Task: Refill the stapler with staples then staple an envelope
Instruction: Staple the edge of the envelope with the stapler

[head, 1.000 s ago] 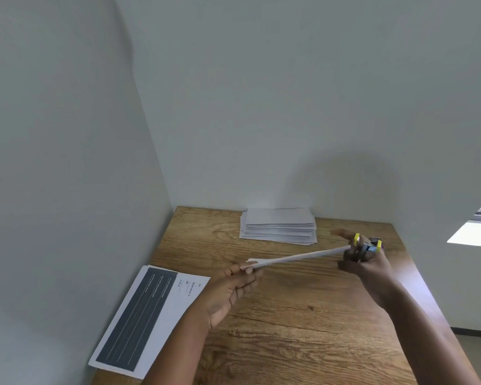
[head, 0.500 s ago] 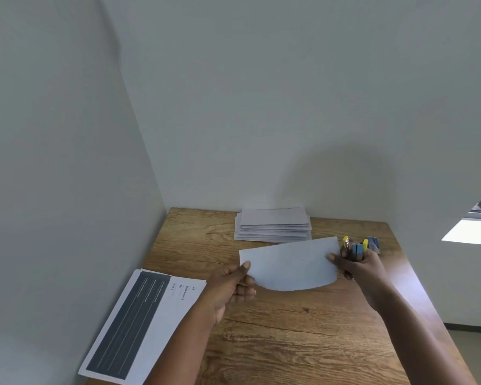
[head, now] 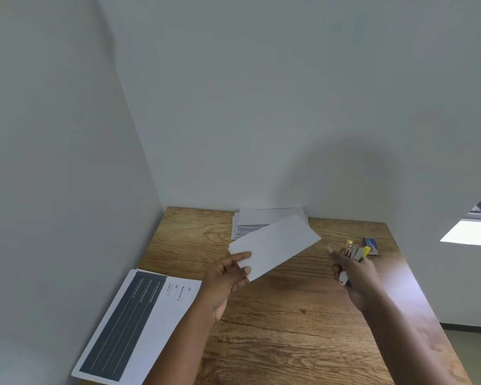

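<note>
My left hand [head: 228, 276] pinches the near left corner of a white envelope [head: 275, 245], which is lifted above the wooden table [head: 289, 329] and tilted up toward the back right. My right hand [head: 356, 276] grips a small grey and yellow stapler [head: 356, 252], upright, to the right of the envelope and apart from it. A small blue staple box [head: 371, 243] lies on the table just behind the stapler.
A stack of white envelopes [head: 261, 218] lies at the back of the table against the wall. A printed sheet with a dark panel [head: 134, 323] lies at the front left. Walls close the left and back sides.
The envelope has come away from the stapler: my right hand let it go and drew right, while my left hand turned it flat-on and tilted it up toward the envelope stack.
</note>
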